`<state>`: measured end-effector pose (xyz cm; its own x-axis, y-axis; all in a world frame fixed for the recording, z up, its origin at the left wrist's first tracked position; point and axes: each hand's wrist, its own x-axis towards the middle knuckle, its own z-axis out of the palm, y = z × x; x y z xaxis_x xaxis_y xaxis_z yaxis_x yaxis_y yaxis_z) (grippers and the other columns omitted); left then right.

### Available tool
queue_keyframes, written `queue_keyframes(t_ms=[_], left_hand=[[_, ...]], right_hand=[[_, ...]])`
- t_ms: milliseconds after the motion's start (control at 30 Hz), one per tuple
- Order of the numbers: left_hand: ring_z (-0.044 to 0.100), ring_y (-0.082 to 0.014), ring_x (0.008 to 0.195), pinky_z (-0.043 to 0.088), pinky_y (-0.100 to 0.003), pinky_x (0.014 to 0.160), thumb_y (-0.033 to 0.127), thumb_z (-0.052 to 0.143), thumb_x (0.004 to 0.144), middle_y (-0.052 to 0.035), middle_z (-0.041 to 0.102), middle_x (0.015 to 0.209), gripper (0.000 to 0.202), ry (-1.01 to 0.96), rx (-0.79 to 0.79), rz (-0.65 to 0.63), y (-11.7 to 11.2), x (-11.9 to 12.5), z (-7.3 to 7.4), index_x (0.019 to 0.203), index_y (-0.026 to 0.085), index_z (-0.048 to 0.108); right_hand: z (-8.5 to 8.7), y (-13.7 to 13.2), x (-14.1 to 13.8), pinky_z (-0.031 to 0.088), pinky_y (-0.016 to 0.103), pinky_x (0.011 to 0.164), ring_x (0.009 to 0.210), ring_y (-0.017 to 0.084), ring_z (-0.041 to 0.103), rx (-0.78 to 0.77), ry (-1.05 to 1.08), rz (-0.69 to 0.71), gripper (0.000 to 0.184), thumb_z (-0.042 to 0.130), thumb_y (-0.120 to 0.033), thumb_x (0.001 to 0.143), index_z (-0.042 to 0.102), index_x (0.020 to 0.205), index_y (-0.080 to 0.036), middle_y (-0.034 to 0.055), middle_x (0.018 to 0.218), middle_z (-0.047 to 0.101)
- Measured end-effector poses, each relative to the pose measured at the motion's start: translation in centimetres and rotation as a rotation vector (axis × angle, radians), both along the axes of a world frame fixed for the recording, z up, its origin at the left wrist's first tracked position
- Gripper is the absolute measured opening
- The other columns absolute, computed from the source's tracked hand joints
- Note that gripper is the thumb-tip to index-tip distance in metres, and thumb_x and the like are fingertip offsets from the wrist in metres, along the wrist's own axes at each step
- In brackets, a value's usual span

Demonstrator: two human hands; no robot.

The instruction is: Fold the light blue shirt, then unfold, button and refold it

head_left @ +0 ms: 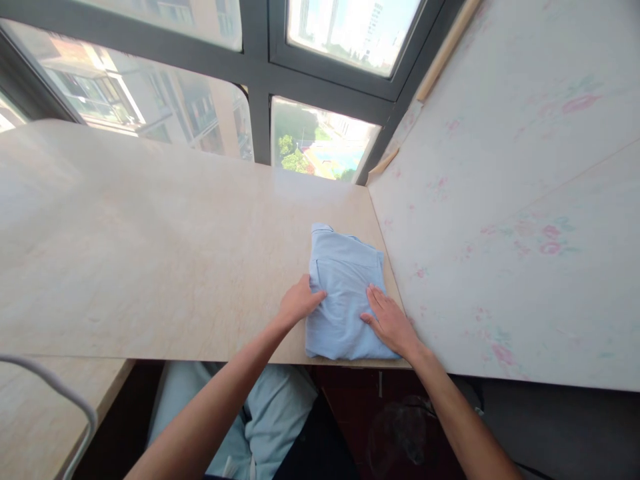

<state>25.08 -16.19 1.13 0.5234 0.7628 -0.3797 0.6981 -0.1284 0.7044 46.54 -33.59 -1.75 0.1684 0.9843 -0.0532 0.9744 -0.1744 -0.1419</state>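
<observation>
A light blue folded shirt lies at the right end of a pale marble-look tabletop, close to the wall. My left hand rests on the shirt's left edge with its fingers curled against the fabric. My right hand lies flat on the shirt's lower right part, fingers stretched out and together. The shirt's near edge reaches the front edge of the table.
A floral-patterned wall panel stands right beside the shirt. Dark-framed windows run along the far side of the table. A white wire hanger shows at the lower left. Light blue cloth lies on my lap below the table's edge.
</observation>
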Motion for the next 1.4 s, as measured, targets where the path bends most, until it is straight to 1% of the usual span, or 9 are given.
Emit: queue_keyframes(t_ms=[133, 233, 333, 433, 567, 667, 1033, 1200, 1400], left_hand=[[0.064, -0.0341, 0.108, 0.049, -0.039, 0.083, 0.041, 0.054, 0.081, -0.0196, 0.066, 0.117, 0.049, 0.109, -0.005, -0.185, -0.6, 1.0, 0.9, 0.122, 0.014, 0.05], [0.063, -0.0341, 0.11, 0.049, -0.04, 0.083, 0.036, 0.056, 0.078, -0.0205, 0.064, 0.118, 0.056, 0.116, 0.081, -0.2, -0.6, 1.2, 1.4, 0.128, 0.013, 0.046], [0.054, -0.036, 0.123, 0.048, -0.044, 0.09, 0.033, 0.057, 0.079, -0.0247, 0.054, 0.132, 0.072, 0.066, 0.346, -0.134, -0.6, 1.8, 1.5, 0.142, 0.01, 0.032], [0.034, -0.0372, 0.141, 0.039, -0.051, 0.104, 0.041, 0.054, 0.086, -0.0261, 0.04, 0.148, 0.074, -0.017, 0.565, -0.214, -0.6, 3.0, 0.9, 0.147, 0.009, 0.029], [0.014, -0.0349, 0.149, 0.023, -0.056, 0.116, 0.053, 0.051, 0.088, -0.0201, 0.025, 0.159, 0.072, -0.058, 0.657, -0.436, -0.9, 4.2, -0.4, 0.146, 0.013, 0.037], [0.011, -0.0341, 0.15, 0.019, -0.059, 0.116, 0.055, 0.048, 0.09, -0.0182, 0.02, 0.16, 0.071, -0.044, 0.654, -0.474, -1.0, 4.2, -1.1, 0.147, 0.014, 0.038], [0.004, -0.0311, 0.151, 0.02, -0.059, 0.117, 0.057, 0.04, 0.093, -0.0121, 0.01, 0.163, 0.072, -0.019, 0.577, -0.457, -1.4, 3.9, -1.6, 0.152, 0.017, 0.029], [0.004, -0.0318, 0.151, 0.02, -0.061, 0.116, 0.054, 0.042, 0.094, -0.0125, 0.01, 0.163, 0.07, -0.034, 0.598, -0.443, -1.7, 4.1, -1.8, 0.152, 0.017, 0.03], [0.005, -0.0326, 0.151, 0.021, -0.061, 0.116, 0.053, 0.044, 0.093, -0.0134, 0.012, 0.163, 0.07, -0.038, 0.613, -0.437, -1.8, 4.2, -2.0, 0.151, 0.016, 0.031]], right_hand=[[1.4, -0.8, 1.4, 0.038, 0.054, 0.11, 0.136, 0.03, 0.046, -0.021, 0.02, -0.065, 0.06, 0.033, -0.061, 0.096, 0.052, 0.14, -0.025, 0.013, 0.146, 0.05], [3.3, 0.7, 2.2, 0.041, 0.052, 0.108, 0.124, 0.029, 0.058, 0.06, 0.089, -0.151, 0.05, 0.035, -0.054, 0.098, 0.064, 0.127, -0.027, 0.0112, 0.13, 0.065], [4.9, 4.9, 3.0, 0.043, 0.046, 0.107, 0.123, 0.026, 0.058, 0.259, 0.154, -0.19, 0.043, 0.038, -0.042, 0.097, 0.065, 0.125, -0.024, 0.0092, 0.129, 0.065], [5.1, 10.8, 4.2, 0.042, 0.038, 0.107, 0.123, 0.021, 0.058, 0.337, 0.201, -0.148, 0.041, 0.036, -0.029, 0.096, 0.066, 0.123, -0.022, 0.007, 0.128, 0.066], [3.4, 18.1, 6.3, 0.044, 0.033, 0.101, 0.116, 0.02, 0.061, 0.179, 0.196, -0.211, 0.036, 0.045, -0.022, 0.091, 0.069, 0.118, -0.021, 0.0075, 0.123, 0.069], [2.0, 21.0, 8.0, 0.048, 0.03, 0.087, 0.097, 0.02, 0.068, 0.1, 0.212, -0.187, 0.026, 0.055, -0.023, 0.086, 0.075, 0.103, -0.021, 0.0068, 0.104, 0.075], [0.7, 22.0, 10.4, 0.043, 0.026, 0.073, 0.082, 0.018, 0.064, 0.129, 0.212, -0.156, 0.03, 0.047, -0.03, 0.095, 0.072, 0.084, -0.017, 0.0071, 0.088, 0.073], [0.9, 22.3, 9.8, 0.047, 0.026, 0.083, 0.091, 0.018, 0.065, 0.157, 0.318, 0.059, 0.017, 0.067, -0.028, 0.083, 0.073, 0.095, -0.018, 0.0069, 0.1, 0.073], [1.4, 22.7, 10.3, 0.047, 0.029, 0.083, 0.088, 0.019, 0.066, 0.122, 0.225, 0.238, 0.017, 0.06, -0.023, 0.087, 0.077, 0.089, -0.021, 0.0053, 0.091, 0.074]])
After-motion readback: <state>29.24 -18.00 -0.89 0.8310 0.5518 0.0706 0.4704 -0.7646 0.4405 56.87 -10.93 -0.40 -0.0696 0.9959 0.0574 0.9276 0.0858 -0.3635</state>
